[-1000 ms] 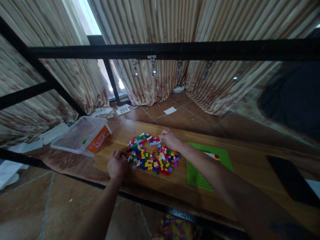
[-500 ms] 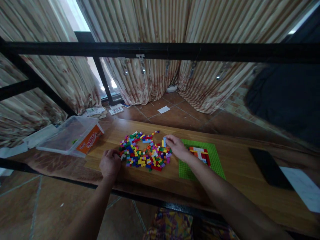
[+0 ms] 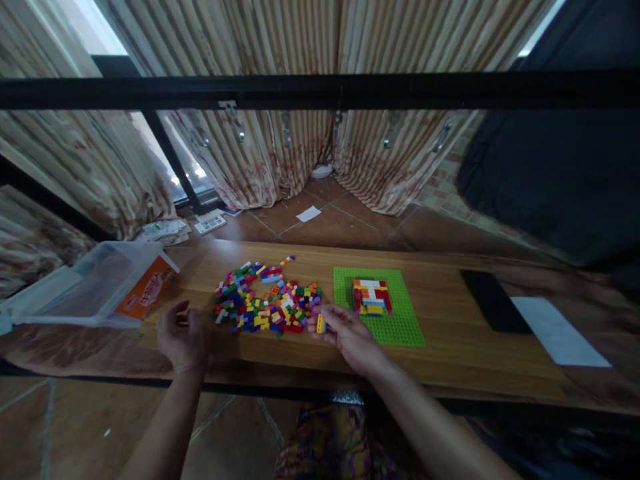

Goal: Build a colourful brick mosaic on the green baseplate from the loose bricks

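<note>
My right hand (image 3: 345, 335) pinches a yellow toy brick (image 3: 321, 324) between thumb and fingers, with a bit of blue showing beside it. It is held between the brick pile and the green baseplate (image 3: 405, 320). On that plate stands a low build of red, white, orange and yellow bricks (image 3: 371, 297). To the left lies a loose pile of many-coloured bricks (image 3: 260, 320). My left hand (image 3: 183, 337) hovers left of the pile, fingers loosely curled and apart, holding nothing that I can see.
A clear plastic box (image 3: 100, 267) with an orange label stands at the table's left end. On the right lie a black flat panel (image 3: 495, 303) and a white sheet (image 3: 557, 331). A dark metal rail (image 3: 320, 91) crosses beyond the wooden table (image 3: 440, 367).
My right hand has come nearer to me with the brick and turned it, so its yellow side shows. My left hand has drawn away from the pile and loosened. The view has shifted right.
</note>
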The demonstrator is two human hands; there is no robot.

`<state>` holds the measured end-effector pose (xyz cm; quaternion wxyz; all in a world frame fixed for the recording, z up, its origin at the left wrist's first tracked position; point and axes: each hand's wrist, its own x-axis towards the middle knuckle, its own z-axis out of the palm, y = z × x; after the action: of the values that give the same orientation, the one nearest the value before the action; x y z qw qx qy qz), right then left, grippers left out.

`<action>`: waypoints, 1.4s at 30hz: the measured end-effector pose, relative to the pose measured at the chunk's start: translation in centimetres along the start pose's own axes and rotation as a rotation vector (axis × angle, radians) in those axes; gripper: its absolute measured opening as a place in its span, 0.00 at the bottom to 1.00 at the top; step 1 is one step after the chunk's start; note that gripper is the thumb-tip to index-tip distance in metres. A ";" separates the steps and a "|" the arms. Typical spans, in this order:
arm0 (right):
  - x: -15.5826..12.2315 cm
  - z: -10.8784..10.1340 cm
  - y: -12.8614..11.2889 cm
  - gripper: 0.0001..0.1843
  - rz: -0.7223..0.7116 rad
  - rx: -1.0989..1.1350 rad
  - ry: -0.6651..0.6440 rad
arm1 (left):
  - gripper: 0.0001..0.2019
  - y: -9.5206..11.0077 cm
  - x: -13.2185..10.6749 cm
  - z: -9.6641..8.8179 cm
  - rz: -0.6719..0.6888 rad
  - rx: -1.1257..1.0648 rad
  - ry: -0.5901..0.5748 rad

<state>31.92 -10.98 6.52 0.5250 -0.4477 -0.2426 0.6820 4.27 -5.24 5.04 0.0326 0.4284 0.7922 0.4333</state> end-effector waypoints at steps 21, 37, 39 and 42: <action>-7.8 -5.0 1.7 0.19 -0.093 -0.216 0.194 | 0.12 8.8 -20.7 -0.5 -0.147 -0.706 -1.115; -4.0 -12.6 -3.6 0.22 -0.273 -0.317 0.513 | 0.13 9.6 -16.8 0.7 0.009 -0.531 -0.829; -2.6 -13.1 -4.4 0.22 -0.326 -0.484 0.560 | 0.14 8.9 -15.3 0.9 0.041 -0.492 -0.751; -1.2 -12.8 -5.6 0.19 -0.387 -0.785 0.621 | 0.14 7.9 -13.5 1.3 0.061 -0.440 -0.663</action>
<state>45.80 -12.01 5.27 0.4814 -0.7380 -0.3909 0.2662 18.45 -11.93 5.52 0.3646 0.5512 0.6140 0.4315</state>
